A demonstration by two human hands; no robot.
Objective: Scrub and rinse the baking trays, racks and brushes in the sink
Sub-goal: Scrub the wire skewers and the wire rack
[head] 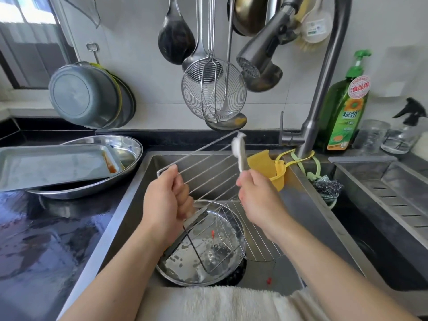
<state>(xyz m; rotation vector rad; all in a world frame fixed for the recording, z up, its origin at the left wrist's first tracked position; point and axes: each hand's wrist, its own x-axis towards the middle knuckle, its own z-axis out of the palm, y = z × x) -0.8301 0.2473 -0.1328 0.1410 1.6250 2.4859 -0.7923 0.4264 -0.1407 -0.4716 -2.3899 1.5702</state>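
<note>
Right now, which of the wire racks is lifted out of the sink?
The straight-barred rack, gripped by the left hand and brushed by the right hand. The other rack lies in the sink.

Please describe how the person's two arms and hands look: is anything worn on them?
Both forearms are bare up to the bottom edge of the picture; no sleeves show. The left hand and the right hand wear no gloves. No ring, watch or bracelet is visible.

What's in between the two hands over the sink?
In the head view, the thin bars of the wire rack cross the gap between the left hand, which grips its edge, and the right hand, which holds a white brush.
</note>
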